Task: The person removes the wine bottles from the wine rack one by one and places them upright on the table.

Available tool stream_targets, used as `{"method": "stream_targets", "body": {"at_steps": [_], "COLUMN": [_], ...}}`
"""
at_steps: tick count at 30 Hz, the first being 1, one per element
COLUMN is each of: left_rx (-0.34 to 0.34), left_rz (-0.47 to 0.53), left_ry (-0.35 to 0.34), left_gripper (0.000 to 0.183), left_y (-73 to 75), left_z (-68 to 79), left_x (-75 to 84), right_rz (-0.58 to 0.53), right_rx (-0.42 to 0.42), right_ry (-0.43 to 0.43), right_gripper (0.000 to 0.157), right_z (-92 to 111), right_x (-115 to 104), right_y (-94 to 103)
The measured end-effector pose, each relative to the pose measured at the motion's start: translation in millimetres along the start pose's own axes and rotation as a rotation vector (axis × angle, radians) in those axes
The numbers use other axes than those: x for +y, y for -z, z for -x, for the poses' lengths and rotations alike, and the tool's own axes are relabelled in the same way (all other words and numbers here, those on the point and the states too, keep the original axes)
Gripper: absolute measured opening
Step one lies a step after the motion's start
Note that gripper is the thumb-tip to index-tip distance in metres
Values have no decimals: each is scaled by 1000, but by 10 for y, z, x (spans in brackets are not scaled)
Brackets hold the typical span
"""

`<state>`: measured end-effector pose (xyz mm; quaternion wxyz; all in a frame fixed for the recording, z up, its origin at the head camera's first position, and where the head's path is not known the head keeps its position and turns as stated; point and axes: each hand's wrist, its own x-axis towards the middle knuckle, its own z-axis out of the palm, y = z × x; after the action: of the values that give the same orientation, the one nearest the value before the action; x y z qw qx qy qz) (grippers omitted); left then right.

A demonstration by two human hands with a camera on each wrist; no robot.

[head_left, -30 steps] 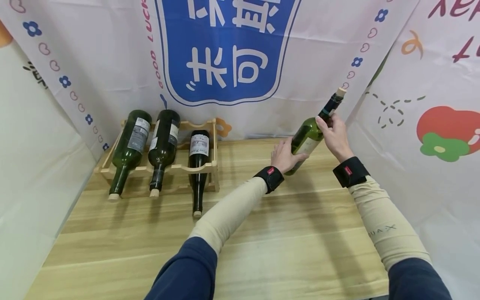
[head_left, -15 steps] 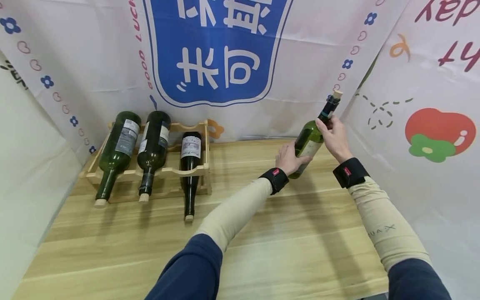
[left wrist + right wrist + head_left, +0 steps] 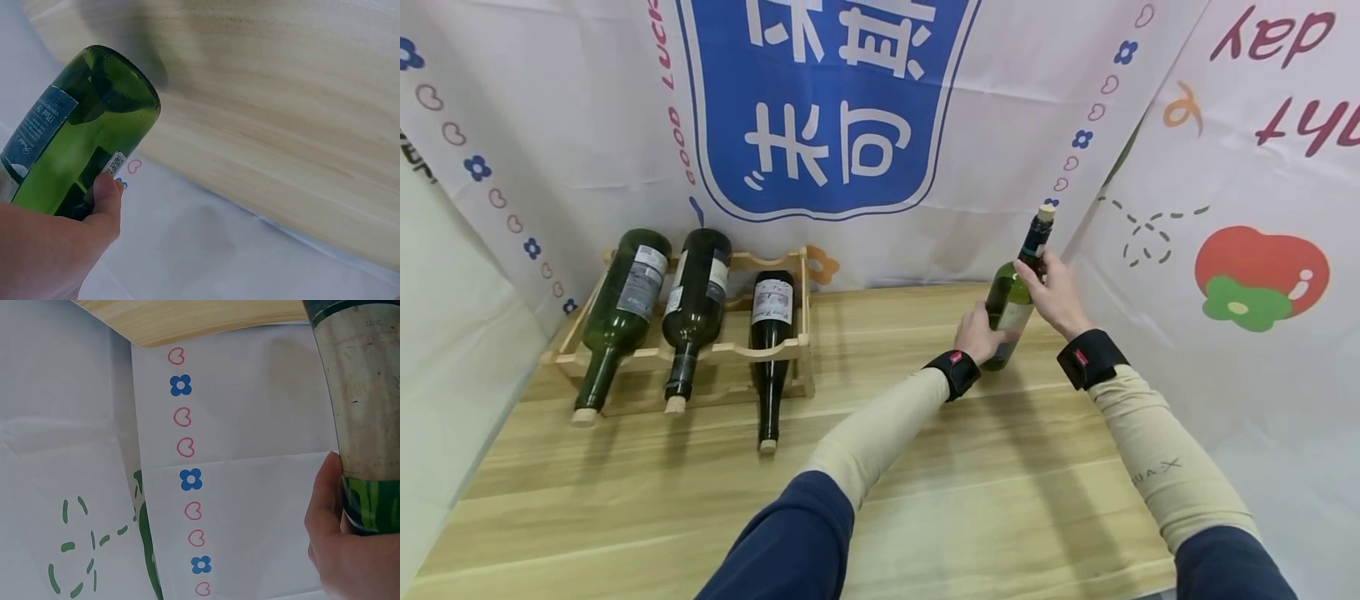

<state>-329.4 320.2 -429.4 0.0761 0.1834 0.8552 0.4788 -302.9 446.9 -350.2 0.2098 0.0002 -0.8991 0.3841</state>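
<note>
A green wine bottle (image 3: 1015, 317) with a pale label and a cork (image 3: 1047, 213) stands nearly upright, leaning a little right, at the back right of the table. My left hand (image 3: 979, 335) grips its lower body; in the left wrist view the thumb lies along the green glass (image 3: 94, 131). With my right hand (image 3: 1054, 292) I hold it at the shoulder and neck. The right wrist view has the worn cream label (image 3: 369, 394) above those fingers. I cannot tell whether the base touches the table.
A wooden wine rack (image 3: 806, 333) stands at the left on the wood-grain table (image 3: 970, 500). Three corked bottles lie in it, necks forward: a green bottle (image 3: 613, 325), a dark bottle (image 3: 696, 300) and a slimmer dark bottle (image 3: 771, 333). Printed cloth (image 3: 865, 242) hangs close behind.
The bottle has gone from a strong rightward lean to nearly upright, its cork moving left and down. Both hands keep their hold. The view has turned slightly right, so the rack appears further left.
</note>
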Motion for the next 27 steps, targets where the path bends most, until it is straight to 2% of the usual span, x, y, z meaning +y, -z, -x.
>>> {"method": "stream_targets", "body": {"at_steps": [8, 16, 27], "left_rx": [23, 8, -12], "left_rz": [-8, -10, -19], "left_ry": [10, 33, 38], "left_gripper": [67, 67, 71], "left_y": [-38, -84, -112], "left_z": [14, 8, -20], "left_x": [-64, -110, -150], "right_rz": [-14, -21, 1], "right_rx": [-15, -32, -18], "right_ry": [-23, -33, 3], "right_gripper": [50, 51, 49], "right_z": [21, 54, 84], "right_x": [66, 96, 142], "right_y": [-52, -88, -130]}}
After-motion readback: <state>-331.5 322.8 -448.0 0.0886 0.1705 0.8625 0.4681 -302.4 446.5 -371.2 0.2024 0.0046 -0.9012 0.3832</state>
